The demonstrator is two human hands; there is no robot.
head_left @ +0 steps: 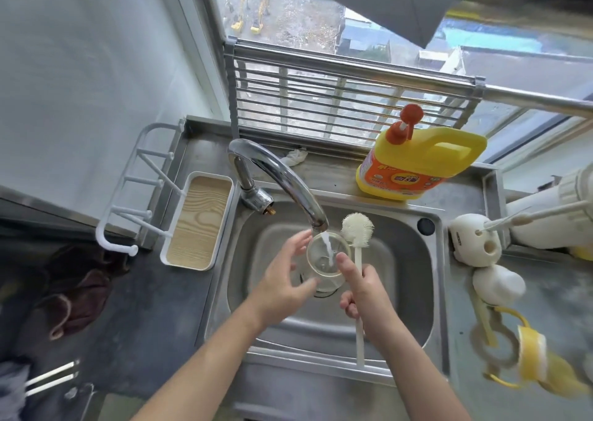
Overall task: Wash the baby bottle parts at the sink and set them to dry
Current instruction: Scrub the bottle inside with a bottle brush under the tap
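The clear bottle stands upright in the middle of the sink, directly under the tap. Its open mouth faces up and the water falls straight into it. The left hand comes from the left side and holds it, with the fingers on the far wall and the thumb on the near wall, curved around it rather loosely. The right hand is closed around the handle of the brush, and its thumb reaches across to the right edge of the bottle's rim. So both hands meet at the bottle. The brush lies just beside the bottle on its right. Its long axis runs from the near sink edge away toward the tap, and the bristle head is beyond the mouth, not over it. I judge that the head must be drawn back and tipped left to enter the mouth along the bottle's upright axis. The right hand is the one placed for this.
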